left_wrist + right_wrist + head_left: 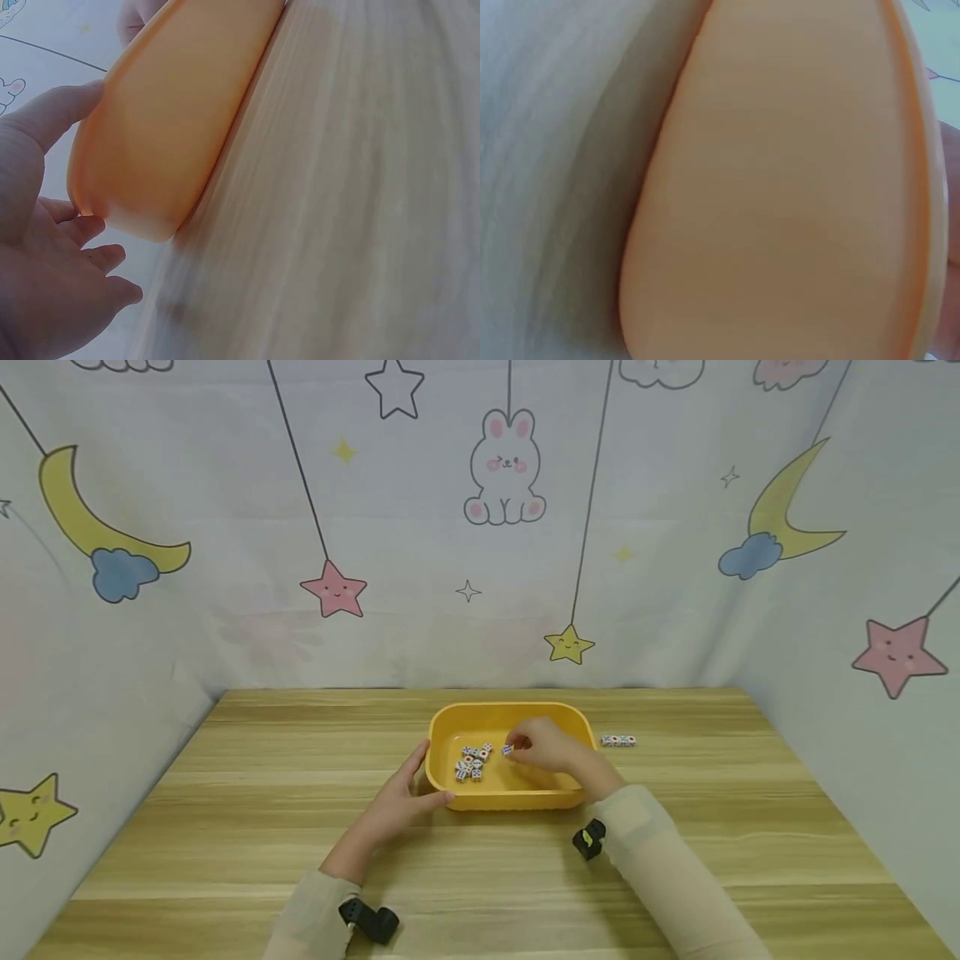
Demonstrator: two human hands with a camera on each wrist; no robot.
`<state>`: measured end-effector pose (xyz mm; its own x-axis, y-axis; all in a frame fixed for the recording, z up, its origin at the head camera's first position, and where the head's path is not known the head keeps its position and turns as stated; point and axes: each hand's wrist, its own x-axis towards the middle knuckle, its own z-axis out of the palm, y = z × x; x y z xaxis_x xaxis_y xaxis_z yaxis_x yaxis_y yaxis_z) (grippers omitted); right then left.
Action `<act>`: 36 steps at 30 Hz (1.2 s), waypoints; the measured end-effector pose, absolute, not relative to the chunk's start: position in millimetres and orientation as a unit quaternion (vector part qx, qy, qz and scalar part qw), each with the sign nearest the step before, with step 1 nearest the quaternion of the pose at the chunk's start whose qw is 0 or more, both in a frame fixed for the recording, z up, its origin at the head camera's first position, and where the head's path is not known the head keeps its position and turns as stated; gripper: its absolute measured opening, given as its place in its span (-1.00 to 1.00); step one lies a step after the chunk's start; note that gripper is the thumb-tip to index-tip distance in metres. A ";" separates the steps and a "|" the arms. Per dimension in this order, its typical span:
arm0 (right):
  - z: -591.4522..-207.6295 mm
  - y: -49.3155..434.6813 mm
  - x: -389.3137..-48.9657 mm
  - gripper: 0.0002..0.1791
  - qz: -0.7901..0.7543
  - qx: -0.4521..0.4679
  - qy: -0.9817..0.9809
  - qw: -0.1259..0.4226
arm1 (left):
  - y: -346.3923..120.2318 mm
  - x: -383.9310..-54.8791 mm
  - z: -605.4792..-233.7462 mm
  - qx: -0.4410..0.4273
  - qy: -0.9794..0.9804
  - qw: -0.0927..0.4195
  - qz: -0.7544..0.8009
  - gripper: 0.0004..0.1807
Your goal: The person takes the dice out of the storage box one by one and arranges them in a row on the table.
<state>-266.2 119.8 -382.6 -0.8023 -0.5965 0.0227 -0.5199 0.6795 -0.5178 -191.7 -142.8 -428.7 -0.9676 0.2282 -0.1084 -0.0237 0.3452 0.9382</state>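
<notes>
A yellow plastic bin [517, 802] stands on the table with several white dice [471, 762] heaped in its left half. My left hand [401, 802] holds its front left corner, the thumb at the front rim and the fingers along the left side; in the left wrist view the lower fingers of that hand [52, 247] are loosely bent. Over the inside of the bin, my right hand [547, 745] pinches one white die [507, 750] between thumb and fingertips. The right wrist view is mostly filled by the bin's outer wall [780, 187], with a bit of hand at its right edge.
A short row of several dice [618, 741] lies on the wooden table [300, 735], just right of the bin. Behind the table and along both sides hangs a white cloth [420, 652] printed with stars, moons and a rabbit.
</notes>
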 end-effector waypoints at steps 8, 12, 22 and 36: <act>-368.6 138.2 -267.1 -0.80 -0.257 -0.289 0.920 0.061 | -143.3 -192.0 -429.0 0.064 0.812 0.115 0.569 0.09; -361.2 150.7 -267.1 -0.80 -0.274 -0.275 0.919 0.064 | -143.8 -192.4 -430.1 0.067 0.813 0.114 0.568 0.11; -349.7 187.8 -268.6 -0.78 -0.300 -0.255 0.918 0.051 | -143.6 -192.5 -428.3 0.070 0.808 0.118 0.574 0.11; -346.5 242.2 -267.7 -0.71 -0.281 -0.207 0.937 0.022 | -142.5 -191.7 -425.9 0.064 0.807 0.116 0.575 0.08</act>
<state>-267.7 242.2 -346.5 -0.9134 -0.4000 0.0752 -0.3753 0.7563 -0.5359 -191.7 -142.5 -425.9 -0.9651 0.2364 -0.1131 -0.0298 0.3299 0.9435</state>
